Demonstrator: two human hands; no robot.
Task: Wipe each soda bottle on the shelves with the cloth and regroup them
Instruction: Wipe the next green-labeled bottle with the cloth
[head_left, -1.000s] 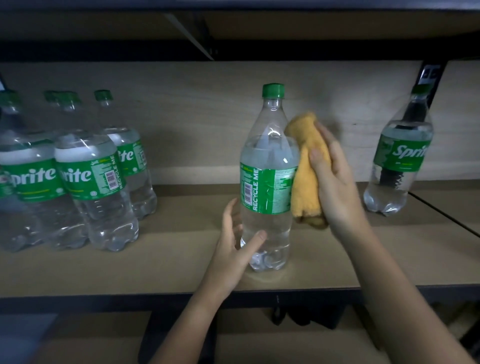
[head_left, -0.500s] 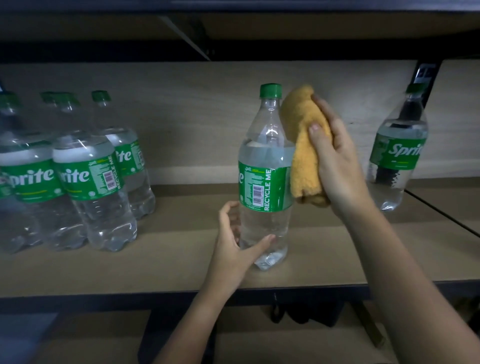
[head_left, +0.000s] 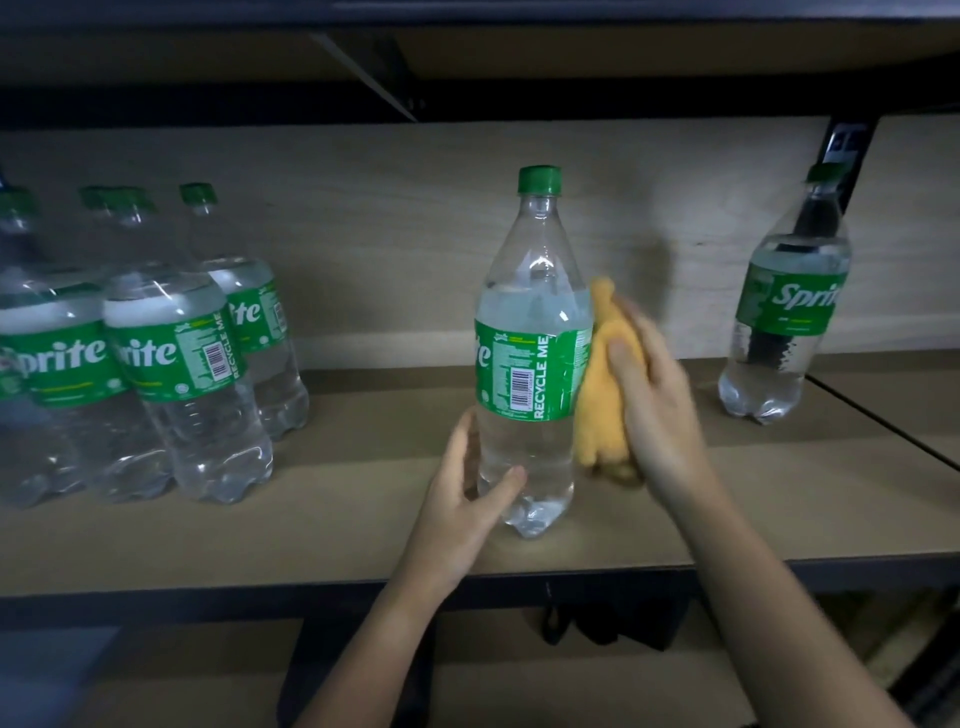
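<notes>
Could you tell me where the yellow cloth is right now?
The yellow cloth is in the right hand, pressed against the middle bottle's right side.

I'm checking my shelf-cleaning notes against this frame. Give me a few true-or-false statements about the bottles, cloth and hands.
1. The right hand holds the yellow cloth against the middle bottle. True.
2. The middle bottle's cap is off. False: its green cap is on.
3. The left hand is at that bottle's lower part. True.
4. The lone bottle at right lies on its side. False: it stands upright.
</notes>
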